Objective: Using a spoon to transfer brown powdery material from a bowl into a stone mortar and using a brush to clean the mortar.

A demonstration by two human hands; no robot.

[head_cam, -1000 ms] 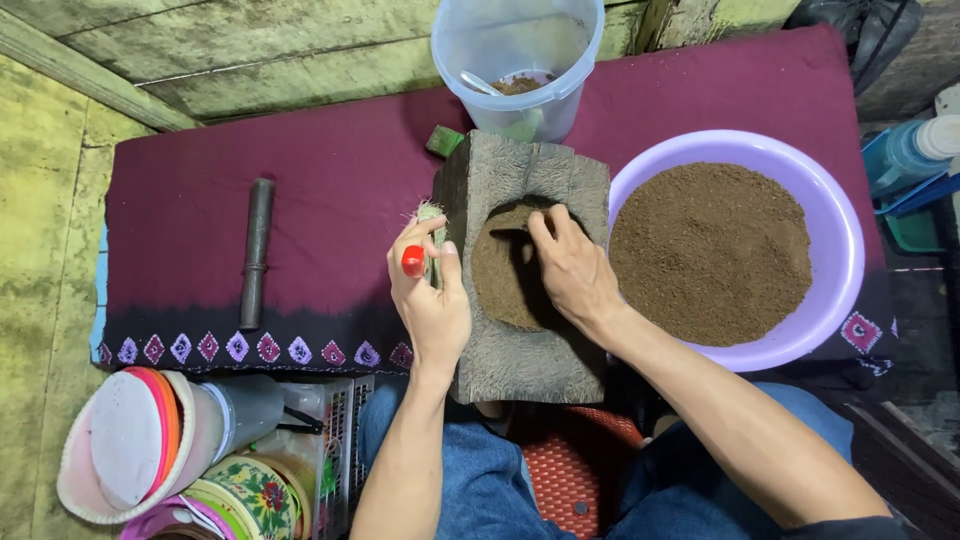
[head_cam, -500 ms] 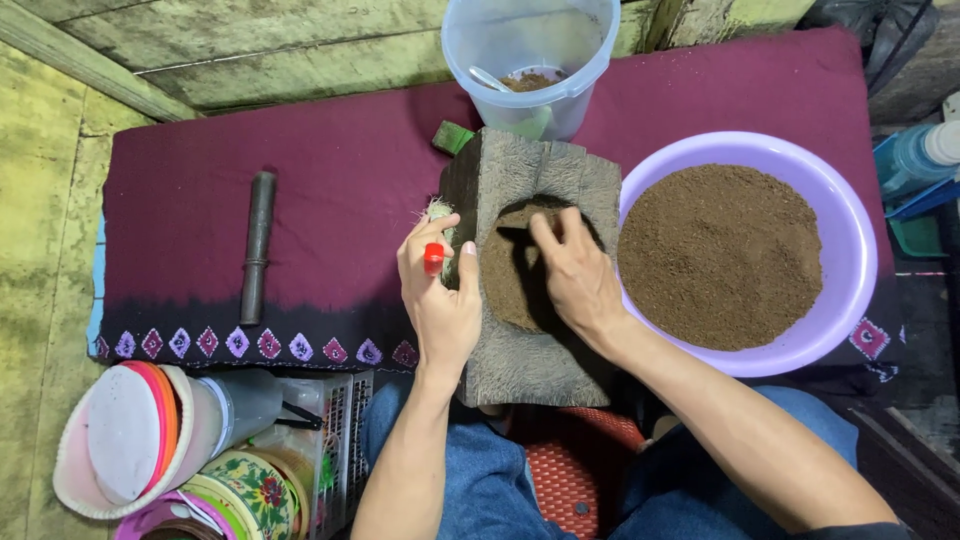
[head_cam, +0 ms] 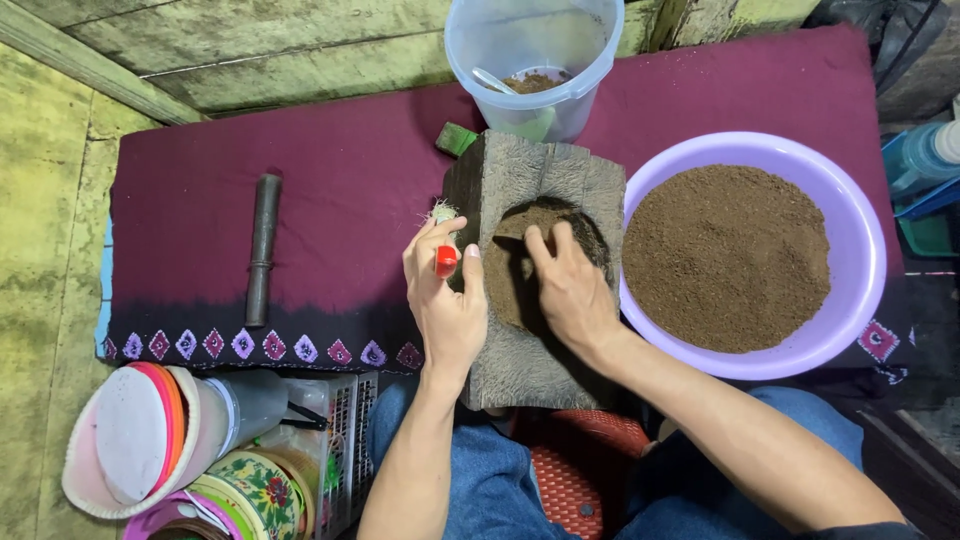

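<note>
A grey wooden block mould (head_cam: 560,175) with a round hollow stands upright on the maroon cloth (head_cam: 340,190). Brown powder (head_cam: 515,285) lies in the hollow and on its front. My right hand (head_cam: 570,290) presses its fingers into that powder. My left hand (head_cam: 445,300) rests at the block's left edge, shut on a small brush with a red handle (head_cam: 446,260) and pale bristles (head_cam: 443,211). To the right sits a lilac basin (head_cam: 860,250) filled with brown powder (head_cam: 725,255).
A clear plastic bucket (head_cam: 535,55) with a spoon and some powder stands behind the block, a green item (head_cam: 456,139) beside it. A dark metal rod (head_cam: 261,250) lies to the left. Stacked plates and a cup (head_cam: 180,440) sit lower left. A red stool (head_cam: 580,470) is under me.
My right hand has slid slightly down inside the hollow, working the powder. The left hand with the brush has stayed at the block's left edge. The view has shifted a little.
</note>
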